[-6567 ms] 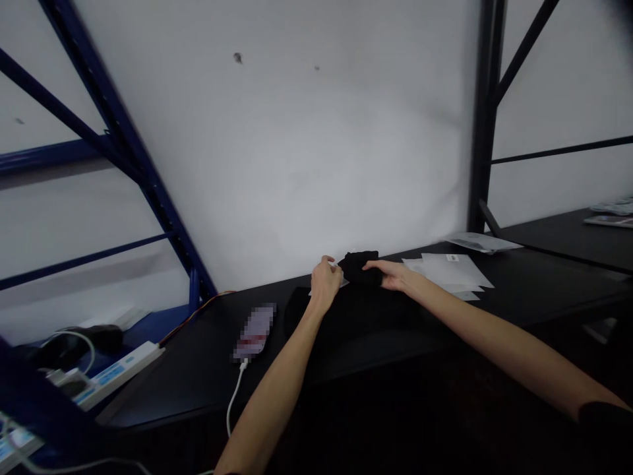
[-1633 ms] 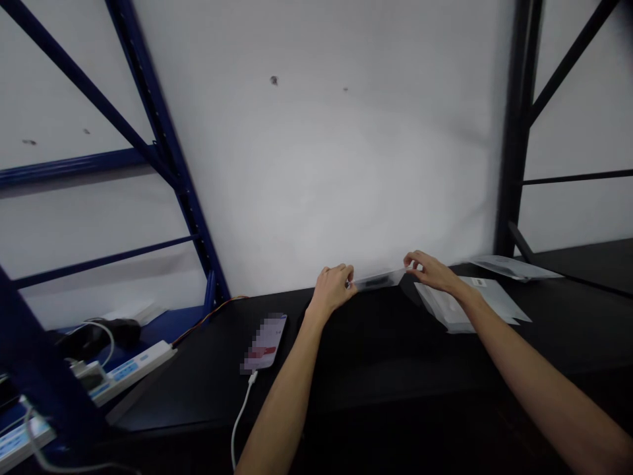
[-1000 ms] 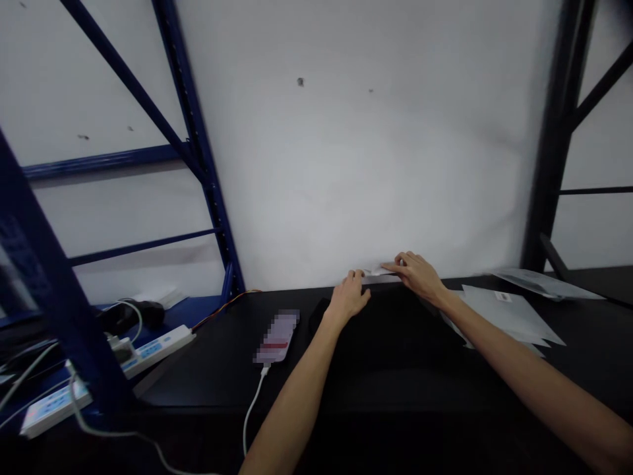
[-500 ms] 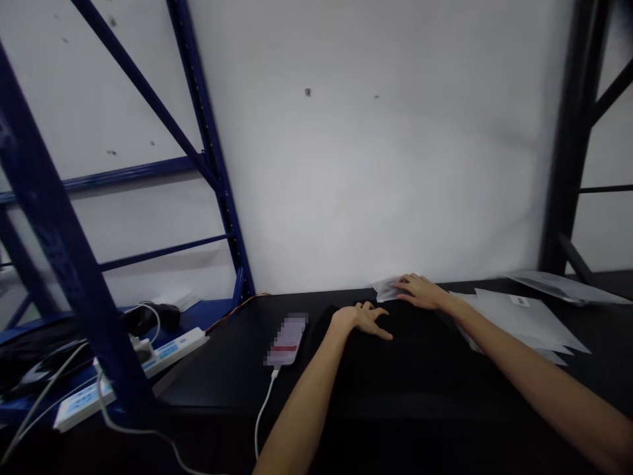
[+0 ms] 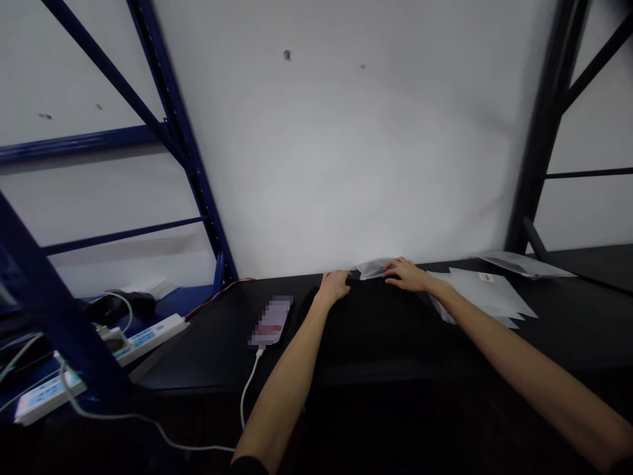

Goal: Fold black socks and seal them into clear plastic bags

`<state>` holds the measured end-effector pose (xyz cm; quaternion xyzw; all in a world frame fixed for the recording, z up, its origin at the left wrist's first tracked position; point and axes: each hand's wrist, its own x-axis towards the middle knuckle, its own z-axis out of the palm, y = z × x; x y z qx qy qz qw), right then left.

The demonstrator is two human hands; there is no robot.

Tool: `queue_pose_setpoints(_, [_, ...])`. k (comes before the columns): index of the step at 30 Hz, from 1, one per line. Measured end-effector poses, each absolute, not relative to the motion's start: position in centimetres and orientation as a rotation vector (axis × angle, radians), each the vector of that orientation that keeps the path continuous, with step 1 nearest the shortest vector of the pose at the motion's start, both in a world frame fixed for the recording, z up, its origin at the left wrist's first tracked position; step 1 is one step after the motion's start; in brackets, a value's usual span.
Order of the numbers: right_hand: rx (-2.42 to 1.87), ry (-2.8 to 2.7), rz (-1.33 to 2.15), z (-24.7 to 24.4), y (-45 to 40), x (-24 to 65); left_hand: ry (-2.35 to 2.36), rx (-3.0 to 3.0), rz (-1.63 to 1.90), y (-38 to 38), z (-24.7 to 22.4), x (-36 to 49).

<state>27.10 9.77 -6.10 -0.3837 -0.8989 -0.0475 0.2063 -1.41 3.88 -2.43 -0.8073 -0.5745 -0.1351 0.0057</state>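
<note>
Nearest, bottom centre-left, there's a white cable (image 5: pixel 247 389) running up to a phone (image 5: pixel 275 318) (screen blurred out) on the black surface (image 5: pixel 208 349). Mid-frame it's so dark I can't tell if that's black cloth (image 5: pixel 370 330) or just bare top. Left hand (image 5: pixel 335 286) is palm down just past there, thumb away from the fingers, nothing visible in it. Right hand (image 5: pixel 404 274) is open too, fingertips against the clear bag (image 5: pixel 370 268) at the back, centre-right, by the wall (image 5: pixel 346 145). Progress-wise: bag's down, not lifted, and apart from the stack (image 5: pixel 489 295) further right. Can't tell if it's filled or sealed. My read: handling isn't done, since there's a hand on it.
</note>
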Motion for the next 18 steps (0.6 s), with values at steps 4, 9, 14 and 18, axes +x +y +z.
queue_pose_setpoints(4, [-1.231,-2.493,-0.162,-6.3,9.2,26.7,-1.683,-2.551,-0.611,3.5,-1.7,-1.5])
queue_pose_setpoints(9, [-1.238,-2.515,-0.156,-5.7,9.2,26.7,-1.687,-2.537,-0.664,3.3,-1.0,-1.7])
queue_pose_setpoints(14, [-1.175,-2.499,-0.125,-4.9,9.6,27.0,-1.690,-2.546,-0.583,4.1,-0.8,-2.1])
queue_pose_setpoints(18, [-1.120,-2.539,-0.040,-3.9,8.9,26.9,-1.612,-2.595,-0.586,5.4,-1.0,-2.6])
